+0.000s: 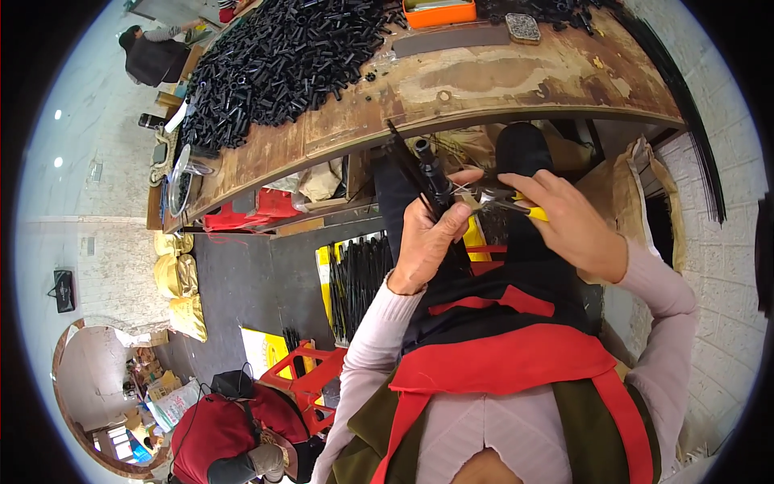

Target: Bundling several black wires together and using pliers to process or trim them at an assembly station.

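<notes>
My left hand [434, 235] is closed around what looks like a folded black umbrella frame [436, 179], a bundle of thin dark ribs with a round tube end pointing up. It is held above my lap, just below the table's near edge. My right hand [568, 216] grips yellow-handled pliers [538, 213], their metal jaws reaching left to the frame beside my left thumb. Thin pale strands, perhaps wire, show between the jaws and the frame. The fingers partly hide the spot where tool and frame meet.
On the worn wooden table [484, 81] lie a big heap of black tubular parts [278, 68], an orange box [439, 13] and a clear tub of small pieces [523, 29]. Black rod bundles [355, 282] and a red stool [310, 375] stand left. Two people work nearby.
</notes>
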The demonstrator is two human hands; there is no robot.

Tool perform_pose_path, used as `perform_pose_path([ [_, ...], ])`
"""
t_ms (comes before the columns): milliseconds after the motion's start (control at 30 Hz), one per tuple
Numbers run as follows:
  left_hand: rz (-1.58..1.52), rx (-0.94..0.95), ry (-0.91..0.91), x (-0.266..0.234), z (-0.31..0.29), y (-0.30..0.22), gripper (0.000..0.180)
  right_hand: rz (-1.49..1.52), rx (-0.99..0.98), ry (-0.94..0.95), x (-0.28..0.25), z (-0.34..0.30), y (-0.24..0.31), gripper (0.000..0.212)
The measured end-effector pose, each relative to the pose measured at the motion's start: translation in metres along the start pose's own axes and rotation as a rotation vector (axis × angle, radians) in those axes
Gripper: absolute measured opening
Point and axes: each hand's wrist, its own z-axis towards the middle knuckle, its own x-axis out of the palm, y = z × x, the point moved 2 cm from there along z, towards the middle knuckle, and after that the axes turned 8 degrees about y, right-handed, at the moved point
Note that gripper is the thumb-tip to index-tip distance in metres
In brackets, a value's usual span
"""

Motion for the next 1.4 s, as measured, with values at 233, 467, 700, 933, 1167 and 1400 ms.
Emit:
perform_pose_path([
  [233, -0.061, 0.001, 0.024, -0.001, 0.000, 0.000, 0.049, -0.119, -0.066, -0.251, 0.017, 0.010, 0.005, 0.062],
  [467, -0.093, 0.013, 0.011, 0.001, -0.003, -0.001, 0.055, -0.292, -0.128, -0.392, 0.019, 0.020, 0.006, 0.062],
  [700, 0.024, -0.035, 0.133, 0.001, 0.000, -0.009, 0.056, -0.004, -0.128, 0.197, -0.052, 0.015, 0.015, 0.048],
  [933, 0.015, -0.067, 0.138, 0.009, 0.003, -0.005, 0.053, 0.142, -0.132, 0.124, -0.045, -0.004, 0.007, 0.036],
  [1167, 0.005, -0.057, 0.097, -0.001, 0.003, -0.005, 0.053, 0.519, -0.039, 0.496, -0.043, 0.009, 0.001, 0.039],
  [1400, 0.059, -0.027, 0.172, -0.004, 0.005, -0.002, 0.053, -0.092, -0.309, -0.096, -0.040, 0.004, -0.002, 0.036],
])
